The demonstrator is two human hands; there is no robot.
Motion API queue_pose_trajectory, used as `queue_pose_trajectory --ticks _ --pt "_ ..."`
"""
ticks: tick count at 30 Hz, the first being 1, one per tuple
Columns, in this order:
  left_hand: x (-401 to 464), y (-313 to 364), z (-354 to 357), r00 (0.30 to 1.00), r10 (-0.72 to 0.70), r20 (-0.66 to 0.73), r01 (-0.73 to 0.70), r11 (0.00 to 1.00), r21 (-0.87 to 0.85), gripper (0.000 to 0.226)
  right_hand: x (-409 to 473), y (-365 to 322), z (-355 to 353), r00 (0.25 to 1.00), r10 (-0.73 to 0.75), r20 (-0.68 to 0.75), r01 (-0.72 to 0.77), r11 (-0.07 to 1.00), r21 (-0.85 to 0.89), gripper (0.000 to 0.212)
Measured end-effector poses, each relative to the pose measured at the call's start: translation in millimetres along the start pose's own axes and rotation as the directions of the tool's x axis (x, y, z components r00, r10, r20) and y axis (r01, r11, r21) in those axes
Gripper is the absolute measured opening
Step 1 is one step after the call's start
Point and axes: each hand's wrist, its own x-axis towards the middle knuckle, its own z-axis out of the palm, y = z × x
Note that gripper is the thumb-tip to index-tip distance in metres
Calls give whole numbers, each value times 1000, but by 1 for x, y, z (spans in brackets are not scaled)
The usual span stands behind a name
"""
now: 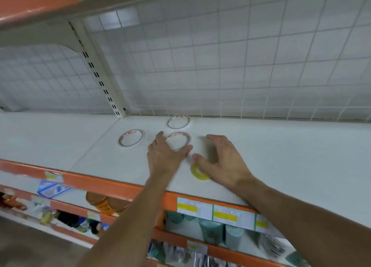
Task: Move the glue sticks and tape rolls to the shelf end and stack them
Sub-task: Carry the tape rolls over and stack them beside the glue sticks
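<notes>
Left hand (163,156) fingers spread round nearest tape roll (177,140), barely gripping. Right hand (221,162) fingers curled over yellow roll (197,173), close to shelf (281,156) edge. Risks: flat rolls sliding, yellow one tipping off.
</notes>
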Motion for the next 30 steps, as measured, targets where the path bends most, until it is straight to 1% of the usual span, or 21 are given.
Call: queue_pose_trajectory --ticks 2,5,6,8,11,14,15,17,18,19,20,21,22,23,24,25,28,30 --pt "-7 10 5 994 56 91 -52 997 -51 108 0 0 -2 997 45 -64 -43 998 41 68" --pt "-18 26 13 970 153 187 -146 988 -51 97 1 0 -4 992 80 -99 -72 994 82 63" --pt "-21 30 13 961 160 227 -153 987 -48 95 2 0 -5 990 99 -104 -90 991 95 62" --pt "-24 36 8 951 133 280 -122 991 -55 91 7 -1 -7 985 151 -86 -141 984 104 62" --pt "-35 41 -11 957 111 269 -101 994 -49 80 26 -1 -11 980 198 24 -198 980 14 64" --pt "-59 44 -24 952 161 259 -158 987 -33 69 53 -9 -21 960 236 153 -221 969 -106 62" --pt "-68 45 -25 941 186 282 -191 982 -9 74 62 -16 -23 948 244 206 -213 964 -159 66" --pt "-82 48 -20 913 224 341 -274 956 106 93 76 -26 -22 911 257 322 -169 946 -278 81" --pt "-86 49 -16 908 239 344 -309 937 165 100 81 -32 -19 889 262 374 -136 934 -331 89" --pt "-90 51 -12 907 249 340 -330 921 205 103 84 -35 -16 872 267 410 -100 918 -384 96" --pt "-92 53 -10 908 247 338 -334 914 229 103 87 -37 -10 860 262 437 -54 900 -432 96" --pt "-93 54 -8 909 245 337 -334 912 238 100 88 -38 -4 856 250 453 -10 884 -468 86" --pt "-94 54 -7 909 250 333 -337 912 233 95 90 -37 0 857 232 460 22 875 -483 71" --pt "-94 53 -6 908 258 331 -341 913 224 88 91 -36 2 863 213 458 38 877 -479 57" --pt "-95 53 -6 906 270 326 -348 913 212 81 93 -34 3 870 198 451 42 882 -469 49" --pt "-96 53 -6 906 275 321 -349 915 201 75 93 -33 1 877 190 442 39 888 -458 47" --pt "-95 56 -9 908 274 317 -345 919 192 59 93 -26 -8 898 189 396 11 892 -452 51" --pt "-93 59 -12 903 264 339 -343 917 201 56 91 -18 -19 912 212 352 -25 884 -467 54"
